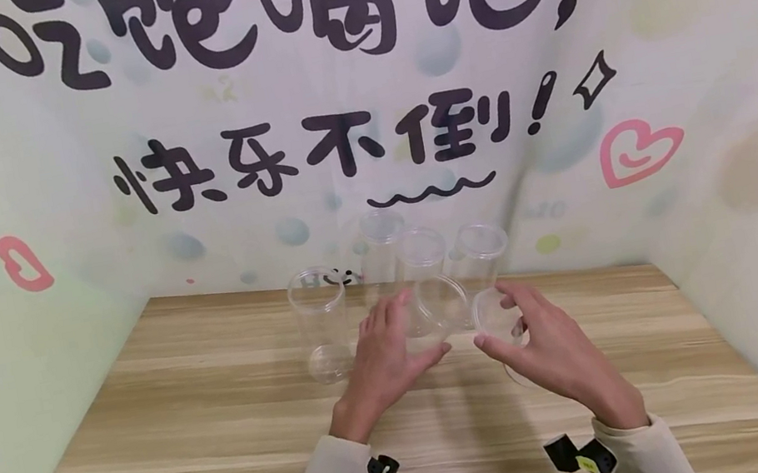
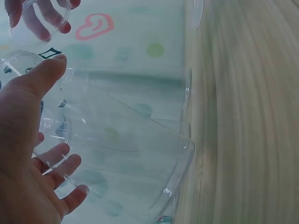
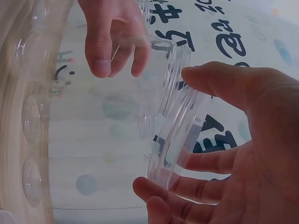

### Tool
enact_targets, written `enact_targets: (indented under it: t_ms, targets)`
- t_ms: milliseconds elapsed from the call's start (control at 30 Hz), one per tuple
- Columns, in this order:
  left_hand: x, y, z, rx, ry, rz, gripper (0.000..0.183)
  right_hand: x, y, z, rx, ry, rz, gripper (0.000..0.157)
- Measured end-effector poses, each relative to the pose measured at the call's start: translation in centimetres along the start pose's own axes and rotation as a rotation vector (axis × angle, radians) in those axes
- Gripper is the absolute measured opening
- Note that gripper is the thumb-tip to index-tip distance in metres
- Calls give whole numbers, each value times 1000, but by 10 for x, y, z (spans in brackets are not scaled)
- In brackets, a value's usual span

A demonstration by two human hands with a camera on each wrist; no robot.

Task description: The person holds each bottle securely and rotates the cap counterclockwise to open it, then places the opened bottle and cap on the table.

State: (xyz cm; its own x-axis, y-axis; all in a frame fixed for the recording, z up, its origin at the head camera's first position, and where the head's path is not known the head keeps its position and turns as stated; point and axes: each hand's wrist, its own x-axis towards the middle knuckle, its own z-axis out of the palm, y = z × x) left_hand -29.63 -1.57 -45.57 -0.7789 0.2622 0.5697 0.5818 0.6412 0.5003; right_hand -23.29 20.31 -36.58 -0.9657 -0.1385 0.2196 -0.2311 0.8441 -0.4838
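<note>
My left hand [image 1: 384,358] grips a tilted clear plastic jar [image 2: 135,149], its thumb on one side and fingers on the other. The jar's round mouth faces up and toward the right. Across from it, my right hand [image 1: 554,345] pinches a clear round lid [image 3: 175,140] by its edge, thumb against several fingers. In the right wrist view the lid is very close to the jar's rim; whether they touch I cannot tell. Behind the hands stand upright clear jars, among them a right-hand jar [image 1: 483,243] and a middle jar [image 1: 421,248].
Another upright clear jar [image 1: 316,294] stands left of my left hand. Farther back is one more jar [image 1: 381,228], near the printed wall [image 1: 316,222]. A clear curved rim [image 1: 518,375] shows on the wooden table [image 1: 237,464] beneath my right hand. Side walls flank the table.
</note>
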Motion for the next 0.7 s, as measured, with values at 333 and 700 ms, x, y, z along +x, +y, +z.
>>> enact_targets:
  t_ms: [333, 700]
  targets:
    - [1, -2, 0, -14, 85, -90, 89, 0, 6, 1, -20, -27, 29, 80]
    - [3, -1, -3, -32, 133, -194, 91, -1, 16, 0, -54, -35, 23, 81]
